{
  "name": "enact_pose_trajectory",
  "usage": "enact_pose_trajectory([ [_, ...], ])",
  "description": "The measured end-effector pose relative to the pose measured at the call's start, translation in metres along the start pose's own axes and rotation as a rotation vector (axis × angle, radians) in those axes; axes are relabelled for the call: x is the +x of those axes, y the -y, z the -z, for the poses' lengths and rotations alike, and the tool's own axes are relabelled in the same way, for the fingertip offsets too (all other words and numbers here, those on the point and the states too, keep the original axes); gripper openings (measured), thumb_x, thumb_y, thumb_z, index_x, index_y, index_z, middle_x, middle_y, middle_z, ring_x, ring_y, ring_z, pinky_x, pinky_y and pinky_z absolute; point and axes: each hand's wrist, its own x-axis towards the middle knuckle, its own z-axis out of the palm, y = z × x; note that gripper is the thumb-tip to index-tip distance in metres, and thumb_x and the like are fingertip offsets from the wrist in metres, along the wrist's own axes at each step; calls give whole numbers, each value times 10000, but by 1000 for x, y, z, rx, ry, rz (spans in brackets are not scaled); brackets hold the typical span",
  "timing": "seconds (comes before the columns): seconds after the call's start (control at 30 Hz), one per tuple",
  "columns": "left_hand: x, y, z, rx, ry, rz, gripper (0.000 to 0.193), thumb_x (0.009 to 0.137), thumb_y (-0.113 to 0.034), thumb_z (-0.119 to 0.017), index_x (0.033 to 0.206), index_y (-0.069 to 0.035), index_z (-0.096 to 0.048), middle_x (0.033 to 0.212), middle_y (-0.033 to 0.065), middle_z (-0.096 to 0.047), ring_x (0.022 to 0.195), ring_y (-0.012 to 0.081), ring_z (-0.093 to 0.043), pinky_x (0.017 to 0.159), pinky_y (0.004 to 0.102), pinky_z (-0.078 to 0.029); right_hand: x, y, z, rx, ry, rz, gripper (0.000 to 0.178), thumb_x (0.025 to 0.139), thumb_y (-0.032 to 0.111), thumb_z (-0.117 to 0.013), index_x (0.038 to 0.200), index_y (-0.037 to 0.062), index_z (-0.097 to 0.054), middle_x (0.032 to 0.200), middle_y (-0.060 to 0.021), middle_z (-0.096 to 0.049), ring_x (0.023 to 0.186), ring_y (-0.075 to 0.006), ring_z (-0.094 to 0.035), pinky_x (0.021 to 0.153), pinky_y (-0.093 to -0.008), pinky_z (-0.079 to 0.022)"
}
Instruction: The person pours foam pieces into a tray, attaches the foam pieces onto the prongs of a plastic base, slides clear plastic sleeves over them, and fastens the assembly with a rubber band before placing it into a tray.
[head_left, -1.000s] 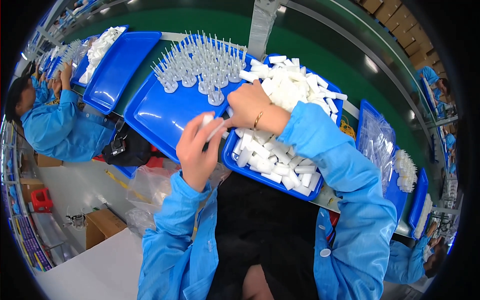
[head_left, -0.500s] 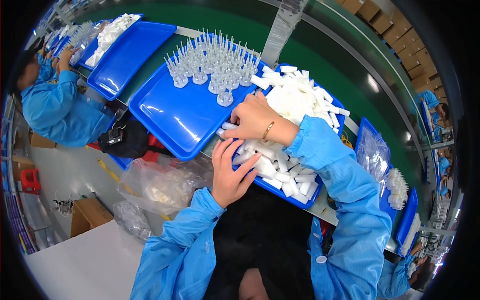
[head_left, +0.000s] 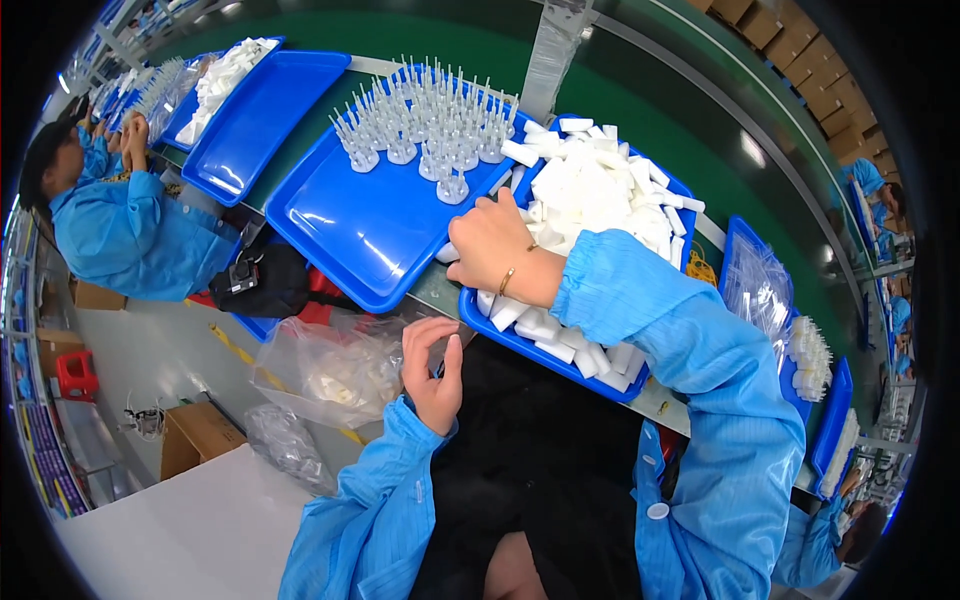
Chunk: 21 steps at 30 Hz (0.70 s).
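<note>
My right hand (head_left: pixel 490 240) reaches over the left side of a blue tray (head_left: pixel 610 392) heaped with short white cylindrical pieces (head_left: pixel 590 195). Its fingers are curled downward, and the palm side is hidden, so I cannot make out what they hold. A white piece (head_left: pixel 447 253) shows beside its fingertips, near the gap between two trays. My left hand (head_left: pixel 432 375) hovers in front of the tray's near left corner, fingers curved and thumb apart, nothing visible between them. To the left, another blue tray (head_left: pixel 340 225) carries many clear plastic parts (head_left: pixel 430 120) with upright pins.
A clear bag (head_left: pixel 335 375) of pale pieces hangs below the table edge at left. Farther left, a co-worker (head_left: pixel 140 225) in blue sits by more trays. A wrapped post (head_left: pixel 555 55) rises behind my trays; a tray of clear bags (head_left: pixel 755 290) stands at right.
My left hand has drawn back from the white pieces, toward me. My right hand has shifted slightly left and down, away from the heap's middle. The view has moved a little.
</note>
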Motion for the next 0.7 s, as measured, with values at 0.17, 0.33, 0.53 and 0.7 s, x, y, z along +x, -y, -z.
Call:
enact_pose_trajectory([
  [0.17,17,1,-3,-57,-84,-34,143,809,-2,-567,951,4,-561,1006,140,-575,945,261,-530,813,316,-420,1,-3,-8,62,-10,103,196,633,258,-679,616,70,-627,606,-86,-596,734,-261,-557,709,-389,-348],
  [0.33,31,-9,7,148,-84,-133,221,788,30,-588,1004,-11,-559,1038,138,-568,899,238,-545,748,290,-439,-2,-3,-4,-18,-57,228,127,663,179,-629,706,60,-626,639,-95,-595,741,-272,-559,722,-406,-358],
  [0.53,51,-25,10,533,27,-228,352,729,17,-618,1074,-19,-558,1079,139,-552,894,281,-539,729,354,-466,-13,-24,29,206,64,297,209,626,53,-593,834,73,-606,758,-99,-603,800,-264,-550,722,-368,-401],
  [0.7,50,0,1,635,185,-433,286,708,27,-588,991,-17,-592,1016,127,-568,874,308,-533,743,376,-460,-36,-25,39,40,-15,442,217,616,48,-602,829,84,-618,796,-52,-567,836,-223,-524,704,-338,-391],
])
